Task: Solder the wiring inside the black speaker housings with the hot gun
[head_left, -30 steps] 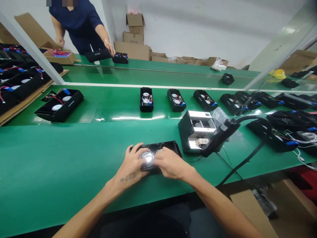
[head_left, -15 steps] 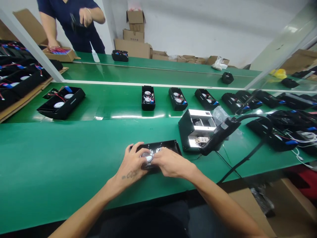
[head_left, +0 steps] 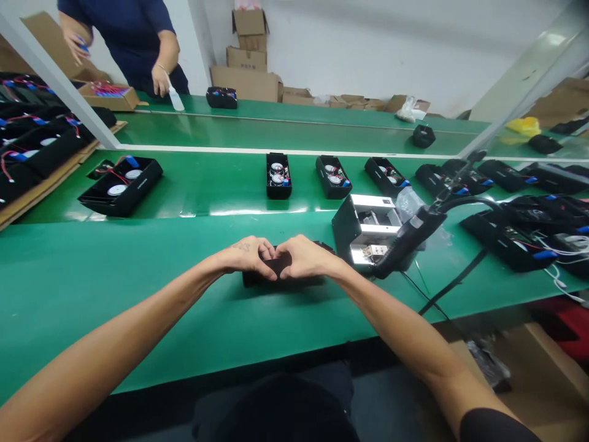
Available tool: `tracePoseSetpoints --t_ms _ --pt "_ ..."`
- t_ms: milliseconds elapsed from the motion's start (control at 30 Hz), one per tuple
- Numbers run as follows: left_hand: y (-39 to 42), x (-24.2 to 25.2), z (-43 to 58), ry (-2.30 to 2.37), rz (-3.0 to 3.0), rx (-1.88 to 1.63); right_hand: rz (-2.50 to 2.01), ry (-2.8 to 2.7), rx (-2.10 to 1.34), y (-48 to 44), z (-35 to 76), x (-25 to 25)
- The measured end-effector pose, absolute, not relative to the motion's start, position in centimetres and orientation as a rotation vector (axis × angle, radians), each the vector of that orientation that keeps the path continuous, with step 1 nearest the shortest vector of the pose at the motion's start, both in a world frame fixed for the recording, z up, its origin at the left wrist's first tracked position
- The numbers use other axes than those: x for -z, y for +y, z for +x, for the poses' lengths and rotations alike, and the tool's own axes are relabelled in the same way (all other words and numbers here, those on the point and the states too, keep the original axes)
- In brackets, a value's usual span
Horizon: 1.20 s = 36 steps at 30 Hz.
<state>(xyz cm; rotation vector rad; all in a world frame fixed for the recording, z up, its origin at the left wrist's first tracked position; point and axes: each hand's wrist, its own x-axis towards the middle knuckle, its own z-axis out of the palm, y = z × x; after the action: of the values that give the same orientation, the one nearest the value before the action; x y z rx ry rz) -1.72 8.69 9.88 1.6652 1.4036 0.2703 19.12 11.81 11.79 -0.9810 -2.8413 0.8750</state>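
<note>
The left hand [head_left: 254,255] and right hand [head_left: 301,256] have shifted farther over the oblong black casing [head_left: 257,280], which lies beneath their grips on the smooth green table [head_left: 184,331]; fingers curl, thumbs nearly meet, though whether they clasp it I cannot tell.

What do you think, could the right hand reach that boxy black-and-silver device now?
Probably yes: the device stands right of the right hand, and its left side looks unblocked. The hand would likely need to leave the black case, and the black tool partly hides the device's right side.
</note>
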Motion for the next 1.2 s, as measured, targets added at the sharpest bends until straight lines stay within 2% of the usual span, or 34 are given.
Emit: tracePoseSetpoints --t_ms 233,400,600,1200 --pt "8.3 -10.0 -1.6 1.417 1.637 -0.287 -1.037 -2.772 -0.934 11.5 19.1 -12.0" --pt "8.3 -9.9 -1.8 1.435 1.635 -0.285 -1.051 -2.852 -0.834 11.3 18.8 -12.5" --pt "8.3 -9.9 -1.9 1.39 1.659 -0.284 -0.995 -2.747 -1.016 11.5 19.0 -11.8" --pt "8.6 -10.0 -1.6 1.358 1.623 -0.309 -1.053 -2.785 -0.921 11.4 19.0 -11.5"
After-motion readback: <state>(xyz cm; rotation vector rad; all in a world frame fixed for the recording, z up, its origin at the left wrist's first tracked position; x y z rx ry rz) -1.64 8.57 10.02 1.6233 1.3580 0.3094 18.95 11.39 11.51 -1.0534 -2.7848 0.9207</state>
